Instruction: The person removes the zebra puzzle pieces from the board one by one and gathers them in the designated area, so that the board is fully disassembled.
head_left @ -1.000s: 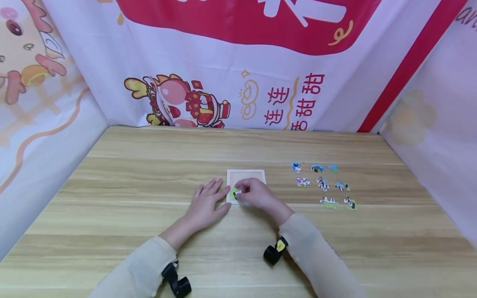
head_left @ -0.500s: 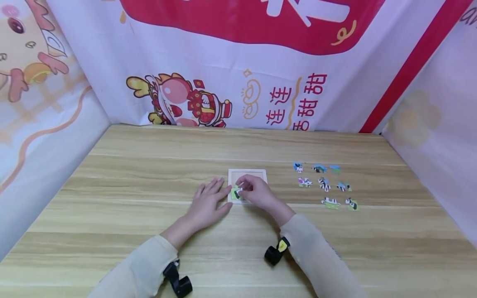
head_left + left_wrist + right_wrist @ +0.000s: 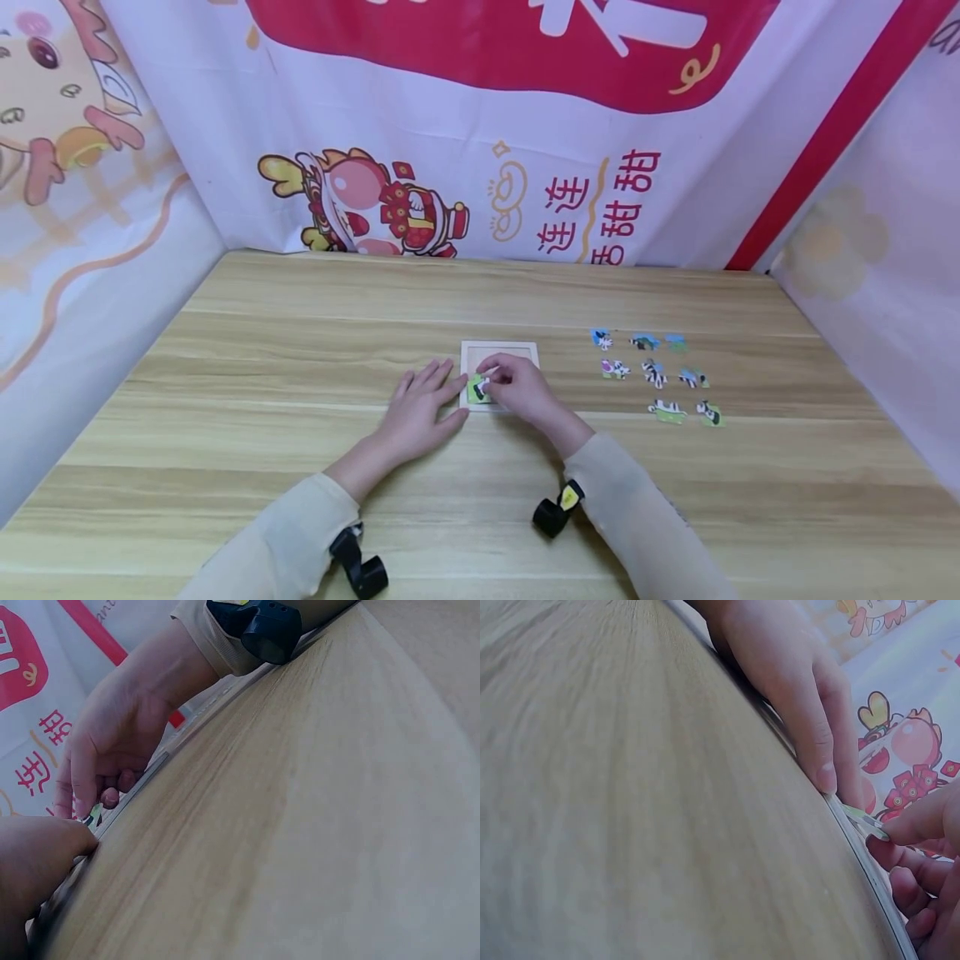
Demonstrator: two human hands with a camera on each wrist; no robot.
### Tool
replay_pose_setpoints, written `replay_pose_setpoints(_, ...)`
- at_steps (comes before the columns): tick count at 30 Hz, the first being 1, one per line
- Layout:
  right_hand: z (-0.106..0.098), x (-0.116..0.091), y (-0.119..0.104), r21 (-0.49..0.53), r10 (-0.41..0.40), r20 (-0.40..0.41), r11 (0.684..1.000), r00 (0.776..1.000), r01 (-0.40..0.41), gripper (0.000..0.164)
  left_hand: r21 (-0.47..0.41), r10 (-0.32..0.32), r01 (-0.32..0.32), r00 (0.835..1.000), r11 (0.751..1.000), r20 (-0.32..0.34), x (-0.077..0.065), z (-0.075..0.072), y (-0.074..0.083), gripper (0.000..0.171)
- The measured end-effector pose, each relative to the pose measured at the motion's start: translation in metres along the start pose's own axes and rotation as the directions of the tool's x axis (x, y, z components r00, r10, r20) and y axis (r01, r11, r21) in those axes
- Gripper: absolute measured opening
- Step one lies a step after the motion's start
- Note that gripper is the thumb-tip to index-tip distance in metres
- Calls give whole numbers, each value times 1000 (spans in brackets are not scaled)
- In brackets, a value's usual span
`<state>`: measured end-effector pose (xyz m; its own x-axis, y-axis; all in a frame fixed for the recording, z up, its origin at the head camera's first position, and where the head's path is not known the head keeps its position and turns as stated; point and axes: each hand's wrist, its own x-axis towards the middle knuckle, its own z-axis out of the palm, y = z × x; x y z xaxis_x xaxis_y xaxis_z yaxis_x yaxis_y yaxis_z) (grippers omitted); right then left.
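Observation:
A square puzzle tray [image 3: 498,344] with a pale rim lies on the table in front of me. My right hand [image 3: 517,390] pinches a green, black and white jigsaw piece [image 3: 477,389] over the tray's near left corner. In the right wrist view that piece [image 3: 866,821] tilts, one edge between thumb and finger and the other down at the rim. Flat on the table, fingers spread, my left hand [image 3: 420,412] touches the tray's left edge with thumb and forefinger. The right hand hides part of the tray's inside.
Right of the tray, several loose jigsaw pieces [image 3: 654,374] lie in three rows on the wooden table [image 3: 337,333]. Printed cloth [image 3: 420,108] hangs behind the table and along both sides. A black wrist camera [image 3: 551,517] sits at the right cuff, another [image 3: 360,571] at the left.
The right fingers have shifted slightly on the piece, and more of its green face shows at the tray's corner. The left hand stays in place. The head view has moved slightly.

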<state>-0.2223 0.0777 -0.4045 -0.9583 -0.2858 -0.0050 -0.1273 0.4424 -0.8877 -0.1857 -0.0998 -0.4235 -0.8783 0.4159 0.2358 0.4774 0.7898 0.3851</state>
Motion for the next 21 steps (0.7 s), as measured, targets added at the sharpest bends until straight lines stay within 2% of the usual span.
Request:
replay_pose_setpoints(7,-2,0,0,45,29,-23,999,999,-28,23,7,-3,3,1000,1000,1,0,1,0,49)
replay_pose_setpoints(12,-5,0,0,129,70,-30,990,997,-65,24,9,-6,6,1000,1000,9,0,1,0,49)
replay_pose_setpoints(21,-17,-5,-6,184,163,-17,970,986,-157,24,8,-9,8,1000,1000,6,0,2,0,50)
